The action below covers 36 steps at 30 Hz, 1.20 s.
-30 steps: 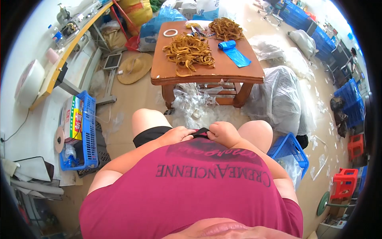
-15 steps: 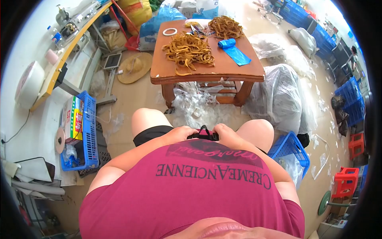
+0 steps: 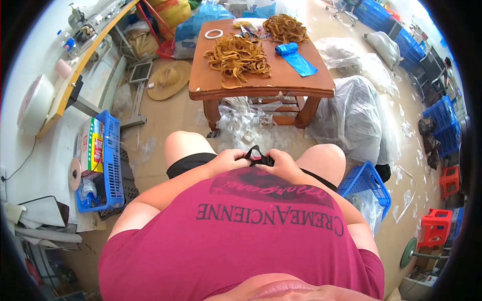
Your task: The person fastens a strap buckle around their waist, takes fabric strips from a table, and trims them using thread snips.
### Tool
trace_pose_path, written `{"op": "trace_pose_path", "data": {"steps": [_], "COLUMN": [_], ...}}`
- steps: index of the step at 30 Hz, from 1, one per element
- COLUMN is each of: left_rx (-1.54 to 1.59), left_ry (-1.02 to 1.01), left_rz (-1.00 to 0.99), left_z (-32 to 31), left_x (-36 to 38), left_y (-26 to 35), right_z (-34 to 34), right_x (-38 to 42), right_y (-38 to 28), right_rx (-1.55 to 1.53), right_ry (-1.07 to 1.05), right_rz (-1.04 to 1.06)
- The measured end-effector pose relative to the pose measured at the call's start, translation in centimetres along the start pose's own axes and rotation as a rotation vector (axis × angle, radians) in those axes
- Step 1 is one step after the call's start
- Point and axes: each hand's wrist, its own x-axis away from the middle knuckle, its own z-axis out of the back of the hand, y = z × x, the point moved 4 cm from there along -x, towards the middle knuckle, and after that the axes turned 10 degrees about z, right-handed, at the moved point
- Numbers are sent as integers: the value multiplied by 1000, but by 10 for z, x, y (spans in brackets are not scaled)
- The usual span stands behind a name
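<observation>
A black strap with a small loop standing up lies between my hands, low in front of my shirt. My left hand is closed on the strap's left side, fingers bent inward. On the other side my right hand pinches the strap near its right end. Both hands rest close to my lap, and the fingertips are partly hidden. Beyond my knees, a brown table carries two heaps of tan strips, a roll of blue plastic bags, a white tape ring and scissors.
Clear plastic scraps lie under the table. Large translucent bags stand to its right. A blue crate is by my right knee, another blue crate at the left. A straw hat lies on the floor.
Both hands have risen slightly and moved a little forward from my shirt. The strap's loop now stands higher and more open between them.
</observation>
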Motion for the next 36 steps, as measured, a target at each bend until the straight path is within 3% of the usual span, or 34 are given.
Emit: {"op": "trace_pose_path", "data": {"steps": [3,12,18,26,30,34,36], "left_rx": [-58,-184,-256,16,132,57,182], "left_ry": [32,-75,-76,-101,-155,-46,-43], "left_rz": [90,20,111,203,188,350,426], "left_z": [-3,6,16,11,12,22,20], "left_x": [-5,-12,-5,-18,-37,-62,-72], "left_y": [8,7,19,5,-15,-36,-48], "right_z": [1,-1,-5,-6,-7,-22,-23], "right_x": [0,8,2,-9,-6,-13,-19], "right_y": [-1,-1,-7,10,18,43,48], "right_rx": [-14,-115,-89,-113,-394,-468,-465], "right_ry": [-16,-141,-149,-179,-215,-248,-261], "right_rz": [-25,-88,-70,-186,-285,-417,-504]}}
